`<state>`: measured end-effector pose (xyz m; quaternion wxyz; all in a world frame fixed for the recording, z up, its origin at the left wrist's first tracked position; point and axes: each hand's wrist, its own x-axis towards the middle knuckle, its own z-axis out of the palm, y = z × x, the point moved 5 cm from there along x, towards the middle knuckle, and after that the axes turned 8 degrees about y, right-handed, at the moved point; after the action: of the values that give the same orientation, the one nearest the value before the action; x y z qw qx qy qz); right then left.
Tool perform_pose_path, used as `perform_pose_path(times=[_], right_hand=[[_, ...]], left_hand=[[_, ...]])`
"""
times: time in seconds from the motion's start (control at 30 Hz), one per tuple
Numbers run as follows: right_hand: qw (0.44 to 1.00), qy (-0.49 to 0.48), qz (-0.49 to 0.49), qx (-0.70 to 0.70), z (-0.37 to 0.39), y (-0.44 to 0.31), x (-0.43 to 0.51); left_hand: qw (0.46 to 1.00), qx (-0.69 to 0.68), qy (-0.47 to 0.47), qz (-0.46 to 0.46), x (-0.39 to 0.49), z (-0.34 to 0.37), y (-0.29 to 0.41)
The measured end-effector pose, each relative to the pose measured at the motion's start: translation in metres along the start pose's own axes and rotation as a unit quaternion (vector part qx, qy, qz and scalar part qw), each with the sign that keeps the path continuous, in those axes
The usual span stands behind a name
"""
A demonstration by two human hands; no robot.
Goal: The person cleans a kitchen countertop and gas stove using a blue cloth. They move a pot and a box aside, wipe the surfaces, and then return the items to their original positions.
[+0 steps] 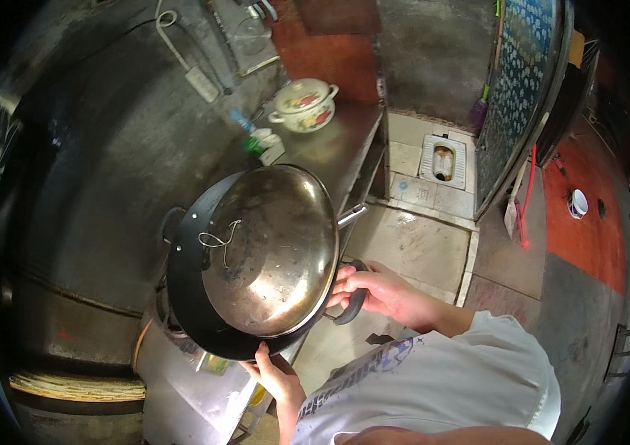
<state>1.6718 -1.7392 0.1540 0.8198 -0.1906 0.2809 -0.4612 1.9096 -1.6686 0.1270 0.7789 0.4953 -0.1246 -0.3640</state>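
A black wok (187, 283) with two loop handles is held up in front of me, tilted, above the metal counter. A domed, tarnished metal lid (281, 250) lies in it, off-centre, with a bent wire loop on top. My right hand (368, 289) grips the near loop handle of the wok. My left hand (276, 372) holds the wok's lower rim, thumb on top and fingers below. The wok's other handle points away to the left. A metal tube-like handle (353, 216) sticks out from behind the lid; what it belongs to is hidden.
A floral enamel pot (305, 105) with a lid stands on the metal counter (343, 133), near small boxes (271, 151). A power strip (201, 84) hangs on the wall. Beyond the counter are a squat toilet (443, 161) and a patterned partition (520, 83). A metal vessel stands partly under the wok.
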Motion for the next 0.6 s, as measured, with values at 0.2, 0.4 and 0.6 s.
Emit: perform_pose_path(times=[0.2, 0.4, 0.6], right_hand=[[0.992, 0.077, -0.097, 0.015, -0.100, -0.090, -0.056], [0.959, 0.204, -0.198, -0.019, -0.182, -0.155, -0.119], [0.895, 0.365, -0.252, 0.054, -0.254, -0.199, -0.145]], left_hand=[[0.993, -0.004, -0.098, -0.071, -0.051, 0.103, -0.095], [0.958, 0.026, -0.228, -0.173, -0.089, 0.203, -0.184], [0.892, 0.013, -0.370, -0.260, -0.115, 0.305, -0.272]])
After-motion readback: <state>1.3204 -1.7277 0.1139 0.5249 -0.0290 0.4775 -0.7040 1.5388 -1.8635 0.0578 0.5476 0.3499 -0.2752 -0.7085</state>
